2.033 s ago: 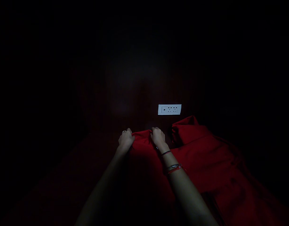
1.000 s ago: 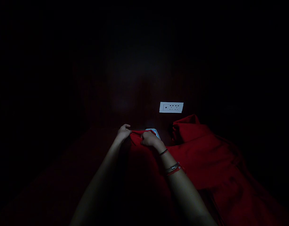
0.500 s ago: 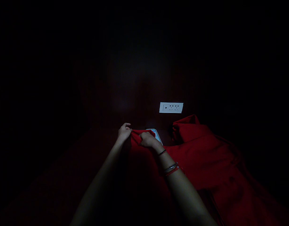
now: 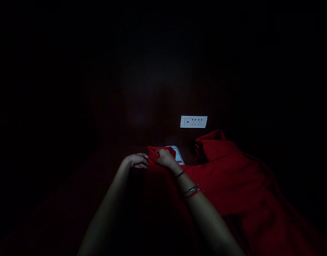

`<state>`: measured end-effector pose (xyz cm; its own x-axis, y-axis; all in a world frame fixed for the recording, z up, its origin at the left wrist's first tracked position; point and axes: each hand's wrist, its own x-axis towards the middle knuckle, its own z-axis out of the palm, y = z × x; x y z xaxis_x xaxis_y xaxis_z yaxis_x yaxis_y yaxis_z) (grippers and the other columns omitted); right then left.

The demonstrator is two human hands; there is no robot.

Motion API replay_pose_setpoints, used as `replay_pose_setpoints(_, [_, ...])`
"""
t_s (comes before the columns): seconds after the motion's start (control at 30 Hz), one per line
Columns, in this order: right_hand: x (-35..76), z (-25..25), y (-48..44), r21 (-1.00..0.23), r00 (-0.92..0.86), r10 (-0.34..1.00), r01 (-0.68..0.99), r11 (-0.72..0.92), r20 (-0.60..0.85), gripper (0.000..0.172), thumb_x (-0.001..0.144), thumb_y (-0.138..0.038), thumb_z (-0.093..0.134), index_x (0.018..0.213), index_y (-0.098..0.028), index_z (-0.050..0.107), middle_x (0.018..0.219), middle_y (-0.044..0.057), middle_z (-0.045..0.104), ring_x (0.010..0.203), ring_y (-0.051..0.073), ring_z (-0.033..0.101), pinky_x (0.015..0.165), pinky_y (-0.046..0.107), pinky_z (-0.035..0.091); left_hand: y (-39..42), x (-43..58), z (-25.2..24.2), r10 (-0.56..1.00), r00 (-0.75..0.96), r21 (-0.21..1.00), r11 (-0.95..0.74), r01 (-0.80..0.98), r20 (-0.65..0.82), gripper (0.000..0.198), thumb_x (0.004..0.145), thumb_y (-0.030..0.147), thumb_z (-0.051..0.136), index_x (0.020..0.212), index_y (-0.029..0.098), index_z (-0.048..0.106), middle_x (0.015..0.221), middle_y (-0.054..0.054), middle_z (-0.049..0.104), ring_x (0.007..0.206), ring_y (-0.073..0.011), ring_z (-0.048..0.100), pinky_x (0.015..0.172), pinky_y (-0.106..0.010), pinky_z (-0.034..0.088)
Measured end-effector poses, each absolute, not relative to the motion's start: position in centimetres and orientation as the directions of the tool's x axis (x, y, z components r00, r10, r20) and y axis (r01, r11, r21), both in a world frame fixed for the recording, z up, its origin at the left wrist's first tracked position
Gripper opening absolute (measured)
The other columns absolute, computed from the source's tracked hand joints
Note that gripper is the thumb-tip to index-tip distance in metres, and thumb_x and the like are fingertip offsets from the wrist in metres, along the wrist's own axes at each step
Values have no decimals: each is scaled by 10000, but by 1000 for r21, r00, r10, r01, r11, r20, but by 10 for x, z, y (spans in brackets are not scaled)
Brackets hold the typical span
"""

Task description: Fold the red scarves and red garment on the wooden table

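Note:
Red cloth (image 4: 222, 181) spreads from the middle to the lower right, with a folded edge near both hands. My right hand (image 4: 165, 157) is closed on that folded edge, its fingertips partly hidden. Bracelets circle the right wrist. At the cloth's left edge is my left hand (image 4: 138, 160), its fingers bent and slightly apart, touching or very near the fabric; nothing is seen gripped in it. A phone (image 4: 180, 159) with a lit screen lies just behind my right hand, partly covered by the cloth and hand.
A white socket plate (image 4: 193, 122) is on the dark wall behind the phone. A raised, bunched part of the red cloth stands to the right, below the plate. The surroundings are very dark.
My left hand has let go of the cloth's top left corner and moved down and left. My right hand has shifted slightly left, and more of the phone's screen shows.

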<state>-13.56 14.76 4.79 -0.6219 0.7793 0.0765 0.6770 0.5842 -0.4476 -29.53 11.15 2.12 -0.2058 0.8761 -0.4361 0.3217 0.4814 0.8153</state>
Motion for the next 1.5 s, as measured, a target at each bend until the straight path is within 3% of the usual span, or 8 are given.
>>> replay_pose_setpoints(0.27, [-131, 60, 151, -596, -581, 792, 574, 561, 187, 332, 627, -149, 581, 958, -174, 565, 877, -1, 629, 693, 89, 554, 577, 153, 390, 120, -290, 9, 943, -155, 885, 329, 329, -294, 339, 527, -8, 577, 818, 158, 525, 519, 57, 592, 533, -98, 559, 563, -199, 426])
replay_pose_setpoints(0.43, [-129, 62, 148, -520, -619, 740, 555, 650, 264, 385, 653, -126, 581, 1031, -186, 540, 897, 9, 626, 739, 96, 551, 639, 162, 386, 119, -297, 8, 943, -230, 884, 311, 350, -241, 372, 541, -1, 597, 876, 142, 527, 560, 38, 605, 531, -92, 555, 547, -190, 414])
replay_pose_setpoints(0.57, [-123, 65, 149, -464, -623, 748, 606, 646, 228, 407, 715, -187, 563, 1117, -193, 500, 997, 48, 612, 844, 131, 562, 695, 188, 393, 123, -302, 13, 922, -363, 877, 282, 389, -136, 214, 722, 172, 520, 935, 152, 509, 681, 5, 619, 519, -75, 541, 457, -157, 359])
replay_pose_setpoints(0.7, [-107, 72, 163, -411, -474, 834, 726, 551, 281, 358, 798, -243, 469, 1150, -172, 476, 1044, 88, 584, 957, 165, 534, 770, 231, 392, 133, -291, 26, 891, -448, 859, 172, 482, 73, 290, 827, 370, 376, 914, 152, 546, 863, -49, 623, 722, -118, 576, 576, -191, 412])
replay_pose_setpoints(0.83, [-93, 64, 180, -319, -324, 882, 843, 434, 342, 401, 762, -308, 517, 1138, -169, 490, 1144, 114, 508, 1044, 217, 471, 810, 291, 391, 135, -268, 36, 849, -454, 741, 118, 661, 270, 306, 756, 373, 505, 962, 157, 574, 917, -65, 630, 826, -164, 573, 707, -233, 420])
replay_pose_setpoints(1.0, [-95, 44, 188, -300, -350, 901, 858, 417, 255, 272, 788, -268, 463, 1027, -177, 555, 1014, 98, 585, 910, 187, 553, 707, 255, 421, 132, -260, 37, 832, -469, 683, 159, 713, 296, 247, 709, 174, 542, 951, 175, 588, 869, -33, 638, 775, -134, 575, 691, -208, 416])
replay_pose_setpoints(1.27, [-102, 40, 185, -314, -236, 919, 888, 336, 315, 272, 857, -324, 340, 925, -192, 569, 914, 78, 617, 821, 162, 577, 653, 238, 411, 130, -260, 37, 775, -408, 558, 87, 825, 482, 140, 773, 203, 472, 829, 177, 598, 794, -27, 600, 757, -137, 540, 699, -224, 406])
replay_pose_setpoints(1.5, [-103, 35, 187, -241, -441, 800, 793, 559, 406, 400, 769, -253, 495, 1165, -211, 459, 1167, 69, 504, 1043, 188, 440, 807, 291, 374, 133, -258, 31, 837, -348, 526, 87, 846, 422, 173, 710, 199, 564, 880, 169, 575, 886, -49, 599, 826, -160, 535, 731, -238, 403])
